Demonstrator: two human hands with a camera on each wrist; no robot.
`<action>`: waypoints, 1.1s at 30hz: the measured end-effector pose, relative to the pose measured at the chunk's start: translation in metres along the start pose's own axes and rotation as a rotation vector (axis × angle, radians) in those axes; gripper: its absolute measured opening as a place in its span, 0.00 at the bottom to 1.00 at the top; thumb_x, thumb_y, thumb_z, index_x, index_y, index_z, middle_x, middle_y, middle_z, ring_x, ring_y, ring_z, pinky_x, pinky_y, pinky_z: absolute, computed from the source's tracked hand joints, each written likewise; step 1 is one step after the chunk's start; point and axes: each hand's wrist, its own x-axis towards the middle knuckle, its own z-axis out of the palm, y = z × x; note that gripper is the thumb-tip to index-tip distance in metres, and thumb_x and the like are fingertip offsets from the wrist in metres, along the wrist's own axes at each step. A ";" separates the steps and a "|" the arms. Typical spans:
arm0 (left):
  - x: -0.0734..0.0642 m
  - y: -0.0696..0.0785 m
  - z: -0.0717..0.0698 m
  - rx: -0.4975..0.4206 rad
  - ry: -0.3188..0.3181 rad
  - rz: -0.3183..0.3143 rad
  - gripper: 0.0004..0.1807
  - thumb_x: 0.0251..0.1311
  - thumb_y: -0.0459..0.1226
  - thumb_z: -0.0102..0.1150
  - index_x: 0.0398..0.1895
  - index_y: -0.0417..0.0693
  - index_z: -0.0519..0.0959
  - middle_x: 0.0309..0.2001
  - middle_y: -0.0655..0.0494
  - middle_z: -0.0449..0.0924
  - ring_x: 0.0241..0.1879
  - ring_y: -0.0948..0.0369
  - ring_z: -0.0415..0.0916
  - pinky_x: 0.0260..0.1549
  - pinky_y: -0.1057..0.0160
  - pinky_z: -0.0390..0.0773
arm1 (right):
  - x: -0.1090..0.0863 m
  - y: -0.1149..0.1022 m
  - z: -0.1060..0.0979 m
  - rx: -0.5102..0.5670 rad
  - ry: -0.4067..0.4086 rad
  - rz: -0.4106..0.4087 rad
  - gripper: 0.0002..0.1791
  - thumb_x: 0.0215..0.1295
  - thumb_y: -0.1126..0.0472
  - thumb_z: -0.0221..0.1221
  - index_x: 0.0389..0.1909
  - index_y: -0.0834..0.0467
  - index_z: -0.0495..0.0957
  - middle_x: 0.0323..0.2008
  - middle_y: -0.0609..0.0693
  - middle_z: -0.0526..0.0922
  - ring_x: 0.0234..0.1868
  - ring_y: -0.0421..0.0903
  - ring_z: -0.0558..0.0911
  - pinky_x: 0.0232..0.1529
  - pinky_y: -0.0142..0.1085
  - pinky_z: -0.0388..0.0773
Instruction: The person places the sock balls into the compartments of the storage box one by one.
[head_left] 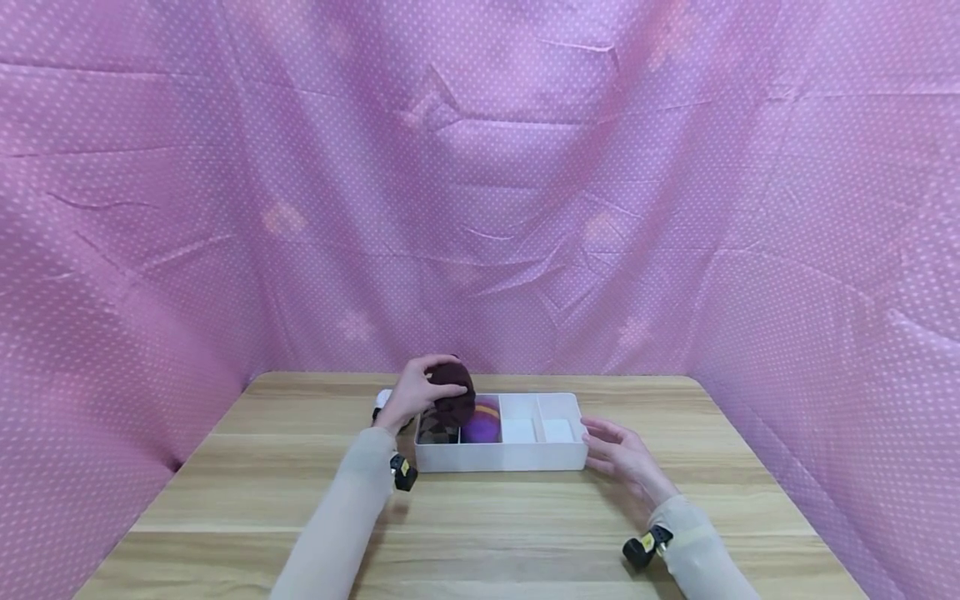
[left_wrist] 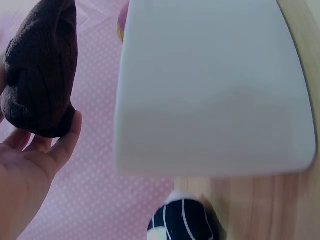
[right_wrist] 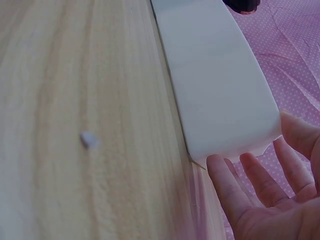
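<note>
A rolled pair of dark brown ribbed socks [left_wrist: 42,70] is gripped by my left hand [head_left: 408,398], above the left end of a white divided box [head_left: 498,457]. Below it, the leftmost compartment has a brown-and-dark patterned bundle [head_left: 437,429], partly hidden. Beside that, a purple roll with an orange stripe [head_left: 481,423] fills the second compartment. At the box's right end, my right hand [head_left: 621,454] touches the outer wall with extended, slightly bent fingers. A black-and-white striped roll [left_wrist: 182,220] lies on the table left of the box, mostly behind my left hand.
The wooden table [head_left: 517,533] reaches back to a pink dotted curtain [head_left: 480,208], which also hangs at both sides. A small pale scrap [right_wrist: 88,140] shows on the wood in the right wrist view.
</note>
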 end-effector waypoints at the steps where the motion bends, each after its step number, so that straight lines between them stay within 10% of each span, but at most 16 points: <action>1: 0.001 0.001 0.002 0.014 0.002 0.002 0.27 0.44 0.42 0.79 0.51 0.54 0.83 0.52 0.52 0.81 0.48 0.53 0.79 0.45 0.55 0.81 | 0.001 0.000 0.000 0.000 0.004 0.000 0.32 0.68 0.63 0.59 0.71 0.63 0.61 0.68 0.64 0.65 0.55 0.47 0.80 0.59 0.45 0.77; 10: 0.009 0.012 0.026 -0.020 -0.006 0.048 0.26 0.44 0.36 0.78 0.50 0.51 0.83 0.58 0.50 0.77 0.56 0.50 0.73 0.57 0.48 0.73 | 0.002 0.000 -0.001 0.015 0.001 -0.006 0.32 0.68 0.64 0.59 0.71 0.64 0.61 0.69 0.66 0.64 0.55 0.49 0.80 0.60 0.46 0.76; 33: 0.019 0.024 0.098 -0.016 -0.055 0.084 0.25 0.44 0.38 0.79 0.48 0.59 0.84 0.48 0.55 0.84 0.46 0.56 0.78 0.50 0.54 0.77 | -0.002 0.000 -0.002 0.003 0.005 0.011 0.32 0.68 0.63 0.60 0.70 0.62 0.63 0.69 0.64 0.65 0.55 0.48 0.80 0.61 0.47 0.76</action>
